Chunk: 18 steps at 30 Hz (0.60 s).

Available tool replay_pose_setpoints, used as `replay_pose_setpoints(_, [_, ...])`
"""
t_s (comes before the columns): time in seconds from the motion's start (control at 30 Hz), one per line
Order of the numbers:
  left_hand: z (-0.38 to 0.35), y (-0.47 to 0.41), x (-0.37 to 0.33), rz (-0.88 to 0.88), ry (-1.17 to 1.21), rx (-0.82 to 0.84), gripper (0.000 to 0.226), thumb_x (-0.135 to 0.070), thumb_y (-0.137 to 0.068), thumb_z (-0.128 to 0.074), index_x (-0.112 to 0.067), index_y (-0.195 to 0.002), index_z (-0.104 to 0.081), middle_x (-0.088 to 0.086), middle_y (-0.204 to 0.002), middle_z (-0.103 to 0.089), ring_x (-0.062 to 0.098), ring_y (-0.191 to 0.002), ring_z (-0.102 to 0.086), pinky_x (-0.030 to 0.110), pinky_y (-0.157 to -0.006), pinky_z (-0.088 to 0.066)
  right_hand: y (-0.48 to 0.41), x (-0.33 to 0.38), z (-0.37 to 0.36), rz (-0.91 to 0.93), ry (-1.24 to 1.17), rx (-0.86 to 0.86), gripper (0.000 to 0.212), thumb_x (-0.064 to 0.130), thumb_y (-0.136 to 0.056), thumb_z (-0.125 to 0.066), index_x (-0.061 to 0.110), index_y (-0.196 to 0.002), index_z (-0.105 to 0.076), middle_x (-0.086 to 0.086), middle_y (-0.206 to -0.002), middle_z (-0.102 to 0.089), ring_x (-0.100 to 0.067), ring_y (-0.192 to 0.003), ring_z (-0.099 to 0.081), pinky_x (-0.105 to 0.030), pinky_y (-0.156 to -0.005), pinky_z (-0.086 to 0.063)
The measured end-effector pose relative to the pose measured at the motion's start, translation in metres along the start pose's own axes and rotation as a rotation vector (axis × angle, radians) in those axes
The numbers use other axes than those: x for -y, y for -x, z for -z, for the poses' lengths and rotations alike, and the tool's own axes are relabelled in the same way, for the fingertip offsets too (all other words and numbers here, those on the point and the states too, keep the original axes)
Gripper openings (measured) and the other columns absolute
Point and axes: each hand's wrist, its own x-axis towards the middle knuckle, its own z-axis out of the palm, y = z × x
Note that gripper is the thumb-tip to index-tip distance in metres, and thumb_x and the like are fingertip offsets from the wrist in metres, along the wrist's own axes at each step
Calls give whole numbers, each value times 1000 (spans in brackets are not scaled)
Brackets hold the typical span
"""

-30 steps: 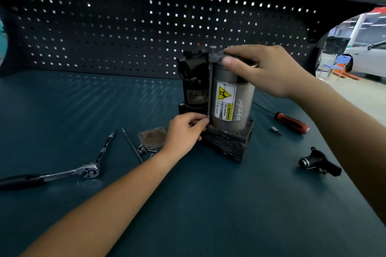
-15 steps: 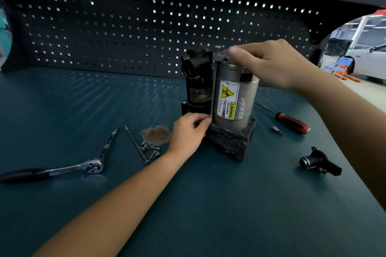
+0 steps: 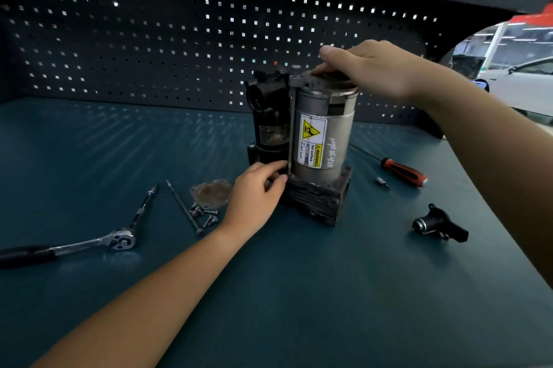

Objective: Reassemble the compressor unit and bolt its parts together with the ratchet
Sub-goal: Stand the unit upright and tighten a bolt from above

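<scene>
Teal matting covers the bench [image 3: 299, 293], the largest surface in view, backed by a dark pegboard [image 3: 149, 38] pierced with square holes. Near the middle of the bench stands the compressor unit [image 3: 317, 140], upright: a grey metal cylinder bearing a yellow hot-surface warning label [image 3: 311, 141], seated on a dark ribbed base block, with a black housing attached on its left side. A long bolt [image 3: 291, 128] runs vertically down the cylinder's left edge from the top plate to the base.

The right hand [image 3: 368, 68] lies over the top plate of the unit, fingers curled down onto the cap and thumb extended leftward; it presses or steadies the top rather than enclosing it. The left hand [image 3: 257, 191] rests at the foot of the unit, fingers loosely bent with the fingertips [image 3: 281, 179] pinched at the lower end of the long bolt.

Left of the unit, the ratchet [image 3: 89, 245] lies flat on the bench with an extension bar fitted, well apart from both hands. Between ratchet and unit lie a second long bolt [image 3: 183, 207], a round gasket plate [image 3: 213, 192] and a small cluster of screws [image 3: 206, 216]. To the right lie a red-handled screwdriver [image 3: 402, 171], a small bit [image 3: 383, 182] just beside it, and a black fitting [image 3: 438, 225] nearer the viewer.
</scene>
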Motion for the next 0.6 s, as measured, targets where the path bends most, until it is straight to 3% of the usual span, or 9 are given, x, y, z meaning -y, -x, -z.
replay_pose_setpoints(0.1, [4,1,-1,10,-16,65,35,-6,-89,-57,-12,-123,-60,-14,-80,-50,3,-63,-49,2,-64,-37,-2,0,-3,45,116,-22,54,59,-91,-35,20,-115,-64,-4,-115,-63,-20,-107,-54,-28,-84,-37])
replay_pose_setpoints(0.23, [23,-5,-8,-16,-144,213,34,-10,-89,-57,-15,-123,-61,-10,-86,-54,2,-67,-50,6,-64,-35,2,2,-9,150,312,-20,61,54,-77,-62,27,-130,-49,2,-118,-61,-18,-102,-53,-28,-84,-37])
replay_pose_setpoints(0.3, [45,-11,-13,5,-211,241,30,-15,-89,-58,-18,-119,-63,-10,-87,-58,2,-68,-53,10,-62,-37,4,3,-12,174,350,-48,65,44,-81,-63,32,-140,-37,2,-112,-62,-22,-100,-54,-29,-82,-36])
replay_pose_setpoints(0.4, [89,-15,-13,46,-174,209,17,-19,-89,-59,-28,-102,-67,-16,-83,-63,-5,-65,-59,1,-60,-39,5,7,-15,186,415,-43,67,37,-86,-59,36,-145,-26,6,-75,-54,-15,-72,-49,-28,-71,-32])
replay_pose_setpoints(0.47, [118,-10,-6,64,-166,222,16,-25,-86,-61,-40,-91,-63,-21,-84,-64,-10,-68,-60,5,-60,-42,4,7,-15,186,426,-30,67,36,-88,-57,36,-146,-23,6,-63,-46,-13,-61,-44,-28,-67,-29])
replay_pose_setpoints(0.57, [160,15,20,140,-410,347,22,-44,-75,-65,-49,-94,-54,-27,-93,-58,-5,-87,-60,13,-75,-41,3,6,-16,200,422,-28,67,33,-88,-56,36,-146,-22,5,-60,-45,-13,-59,-42,-29,-65,-29])
replay_pose_setpoints(0.6, [174,28,29,203,-498,419,35,-54,-66,-65,-49,-99,-54,-24,-96,-56,1,-93,-58,18,-81,-41,3,7,-17,208,425,-36,67,32,-88,-56,36,-146,-22,5,-59,-44,-12,-58,-41,-29,-64,-29])
